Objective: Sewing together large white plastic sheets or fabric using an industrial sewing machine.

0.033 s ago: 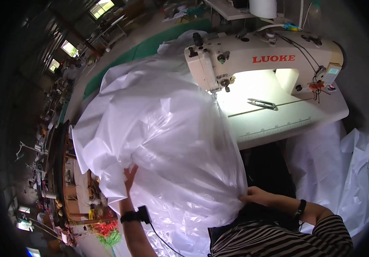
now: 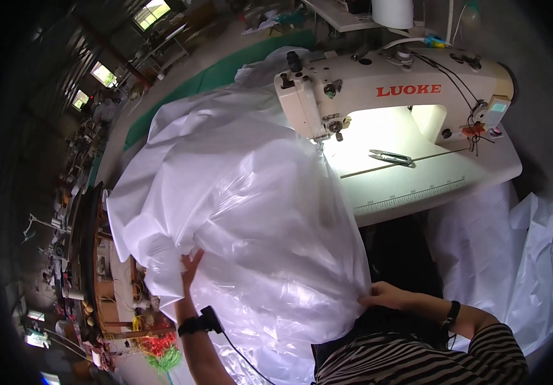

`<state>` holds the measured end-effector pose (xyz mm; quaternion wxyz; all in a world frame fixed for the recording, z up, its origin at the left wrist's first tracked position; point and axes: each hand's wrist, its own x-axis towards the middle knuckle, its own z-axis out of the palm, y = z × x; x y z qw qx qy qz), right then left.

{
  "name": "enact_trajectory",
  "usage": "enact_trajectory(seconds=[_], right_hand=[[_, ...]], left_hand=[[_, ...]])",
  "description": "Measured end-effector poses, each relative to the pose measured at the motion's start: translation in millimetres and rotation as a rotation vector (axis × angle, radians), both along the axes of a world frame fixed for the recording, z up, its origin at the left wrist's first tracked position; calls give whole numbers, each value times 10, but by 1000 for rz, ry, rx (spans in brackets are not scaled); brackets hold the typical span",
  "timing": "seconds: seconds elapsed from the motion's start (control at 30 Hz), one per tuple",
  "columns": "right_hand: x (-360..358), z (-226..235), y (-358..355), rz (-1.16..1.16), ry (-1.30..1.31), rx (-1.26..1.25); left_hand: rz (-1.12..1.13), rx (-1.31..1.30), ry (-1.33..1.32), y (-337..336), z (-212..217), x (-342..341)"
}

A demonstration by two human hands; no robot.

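A large, glossy white sheet of plastic-looking material (image 2: 244, 212) billows between a worker and the needle end of a cream-coloured industrial sewing machine (image 2: 360, 83), its right edge running down from the needle to the worker's lap. Little has changed in the last instant: the bare left hand (image 2: 191, 267) has edged slightly outward, and the folds near it have shifted and catch the light more softly, while the right hand holds its place. For the work in hand, that looks like a small adjustment of the sheet's bulk rather than a fresh stage. The left hand is open, fingers spread against the folds; whether it grips any of them cannot be told. The bare right hand (image 2: 389, 296) is nearly closed, thumb and fingers apparently pinching the sheet's edge beside the black-and-beige striped shirt (image 2: 417, 353). Silver-and-dark metal thread snips (image 2: 392, 158) lie on the lit machine bed, apart from both hands. Folds and glare obscure the stitching point, the right fingertips are partly lost in the sheet, and the sheet's lower end passes out of frame.
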<state>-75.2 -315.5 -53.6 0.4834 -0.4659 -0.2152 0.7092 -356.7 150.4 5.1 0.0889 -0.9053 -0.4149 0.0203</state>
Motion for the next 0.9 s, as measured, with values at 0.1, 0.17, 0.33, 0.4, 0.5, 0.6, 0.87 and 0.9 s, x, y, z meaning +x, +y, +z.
enact_trajectory(seconds=[0.1, 0.17, 0.33, 0.4, 0.5, 0.6, 0.87, 0.9], right_hand=[[52, -84, -138, 53, -257, 23], [80, -57, -40, -79, -356, -19], [-148, 78, 153, -119, -51, -23], [-318, 25, -25, -77, -118, 41], [-273, -318, -184, 21, -73, -203], [-129, -88, -280, 200, -213, 4], [212, 148, 300, -225, -753, 61], [245, 228, 292, -383, -942, 136]], left_hand=[[-278, 428, 78, -120, -12, 16], [215, -155, -281, -829, 360, 660], [-373, -112, -479, -1516, 218, 1270], [-403, 110, -358, -892, 34, 1262], [-522, -190, -542, -409, 59, 1227], [-326, -293, -475, -200, 27, 1118], [-459, -23, -164, -1428, -245, 919], [-322, -36, -255, -1294, -218, 628]])
